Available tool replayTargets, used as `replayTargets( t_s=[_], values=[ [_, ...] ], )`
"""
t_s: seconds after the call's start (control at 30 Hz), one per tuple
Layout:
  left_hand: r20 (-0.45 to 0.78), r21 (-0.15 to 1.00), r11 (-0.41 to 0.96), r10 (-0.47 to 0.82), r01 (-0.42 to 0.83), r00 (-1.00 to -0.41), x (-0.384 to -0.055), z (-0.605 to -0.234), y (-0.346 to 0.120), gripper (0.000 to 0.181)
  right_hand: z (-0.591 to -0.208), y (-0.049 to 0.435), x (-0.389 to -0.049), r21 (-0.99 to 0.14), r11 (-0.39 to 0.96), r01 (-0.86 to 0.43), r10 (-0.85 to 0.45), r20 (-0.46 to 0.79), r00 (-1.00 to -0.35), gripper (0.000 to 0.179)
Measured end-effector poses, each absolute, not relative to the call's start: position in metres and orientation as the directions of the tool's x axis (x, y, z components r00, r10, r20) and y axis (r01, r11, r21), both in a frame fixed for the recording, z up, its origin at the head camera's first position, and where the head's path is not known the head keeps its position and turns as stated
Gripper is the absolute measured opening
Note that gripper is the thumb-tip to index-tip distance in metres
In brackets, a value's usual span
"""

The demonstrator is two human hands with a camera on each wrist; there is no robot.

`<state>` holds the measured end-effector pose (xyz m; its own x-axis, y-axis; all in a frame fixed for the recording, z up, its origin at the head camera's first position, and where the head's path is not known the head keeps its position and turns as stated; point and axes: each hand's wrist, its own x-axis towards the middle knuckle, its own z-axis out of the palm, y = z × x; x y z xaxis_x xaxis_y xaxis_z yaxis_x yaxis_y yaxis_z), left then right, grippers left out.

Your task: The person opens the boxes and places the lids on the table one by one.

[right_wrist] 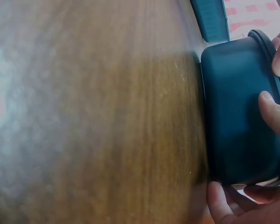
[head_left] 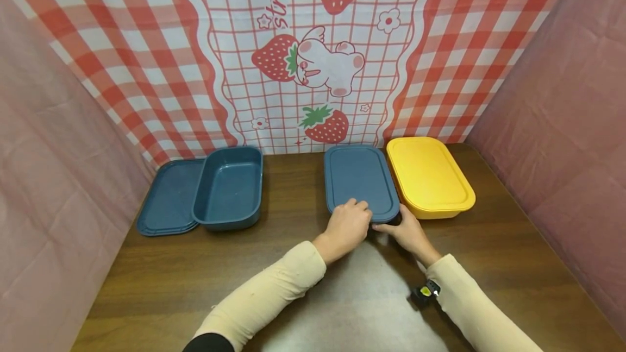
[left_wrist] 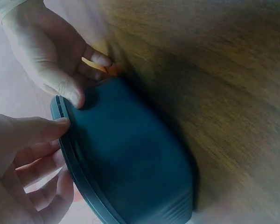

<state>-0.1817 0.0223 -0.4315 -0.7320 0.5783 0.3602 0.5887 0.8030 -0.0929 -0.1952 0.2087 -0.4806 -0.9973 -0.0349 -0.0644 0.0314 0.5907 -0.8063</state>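
Note:
A dark blue food container (left_wrist: 130, 144) stands on the table right of the middle, its blue lid (head_left: 361, 181) covering it. My left hand (head_left: 348, 227) pinches the lid's near edge, thumb at the rim and curled fingers on top. At the near right corner my right hand (head_left: 408, 232) grips the container. The right thumb (right_wrist: 273, 114) lies against its front wall and the other fingers reach round the side. Close by on the right stands a yellow container (head_left: 435, 213) under a yellow lid (head_left: 430, 173).
An open blue container (head_left: 227, 221) sits at the left, its inside bare. Beside it another blue lid (head_left: 168, 200) lies on the wooden table (head_left: 293, 194). A red checked strawberry cloth (head_left: 313, 69) hangs behind, with pink curtains (head_left: 562, 113) at both sides.

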Motion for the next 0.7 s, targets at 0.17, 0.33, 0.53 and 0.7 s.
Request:
replayTargets(
  t_s=[0.17, 0.33, 0.53, 0.7],
  values=[
    [0.379, -0.095, 0.81, 0.567, 0.579, -0.732, -0.1822, -0.4306, 0.0213, 0.008, -0.4811, 0.2083, -0.1959, -0.81, 0.585, 0.044, -0.03, -0.076, -0.997, 0.085],
    [0.387, -0.104, 0.807, 0.571, 0.581, -0.724, -0.1809, -0.4325, 0.0206, 0.009, -0.4818, 0.2092, -0.1944, -0.823, 0.566, 0.046, -0.014, -0.065, -0.998, 0.084],
    [0.401, -0.087, 0.81, 0.561, 0.579, -0.724, -0.1804, -0.4355, 0.0201, 0.009, -0.4796, 0.2089, -0.1915, -0.83, 0.558, 0.026, 0.0, -0.031, -1.0, 0.082],
    [0.446, -0.093, 0.817, 0.546, 0.569, -0.71, -0.179, -0.4374, 0.0203, 0.008, -0.477, 0.21, -0.1902, -0.829, 0.558, 0.016, -0.008, -0.025, -1.0, 0.082]
  ],
)
